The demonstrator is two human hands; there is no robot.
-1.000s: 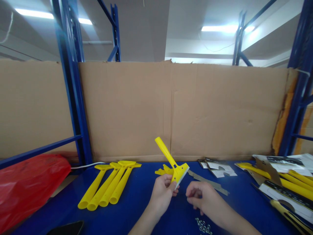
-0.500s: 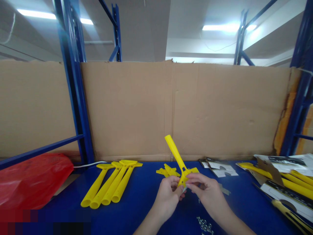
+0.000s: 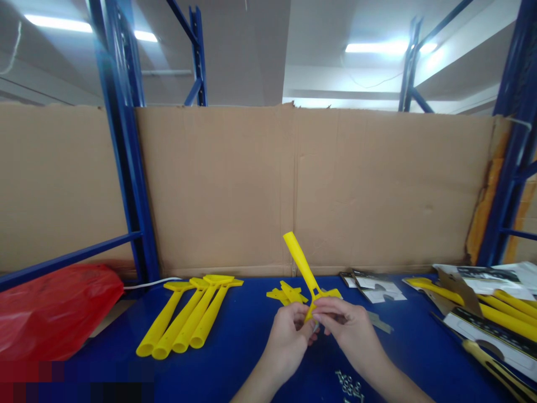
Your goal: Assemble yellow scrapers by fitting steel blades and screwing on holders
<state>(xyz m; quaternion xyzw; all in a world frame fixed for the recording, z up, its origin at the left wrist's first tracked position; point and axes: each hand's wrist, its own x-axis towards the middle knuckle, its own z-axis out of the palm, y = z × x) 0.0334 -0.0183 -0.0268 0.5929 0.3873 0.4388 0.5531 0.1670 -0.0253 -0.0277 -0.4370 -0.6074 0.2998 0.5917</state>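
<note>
A yellow plastic scraper handle [image 3: 302, 262], with a flat forked head, is held up over the table, its tube end pointing up and to the left. My left hand [image 3: 288, 331] is closed around the lower part of the head. The fingertips of my right hand [image 3: 351, 329] are pinched against the right side of that same head; anything small between them is hidden. A bit of a pale grey piece shows under the head, between the hands. Below the hands, small screws and nuts [image 3: 349, 385] lie in a loose pile. Flat yellow head pieces [image 3: 289, 293] rest just behind my left hand.
Several yellow handles [image 3: 188, 316] lie side by side on the blue table [image 3: 226, 369], left of my hands. A red plastic bag [image 3: 59, 313] is farther left. At right are packaging cards [image 3: 380, 288], more yellow handles [image 3: 507, 316] and a yellow-and-black-handled tool [image 3: 489, 361]. Cardboard [image 3: 226, 190] stands behind.
My right fingers have shifted slightly left and closer in on the head, covering more of it. The handle stays at nearly the same tilt. The whole view has moved a little.
</note>
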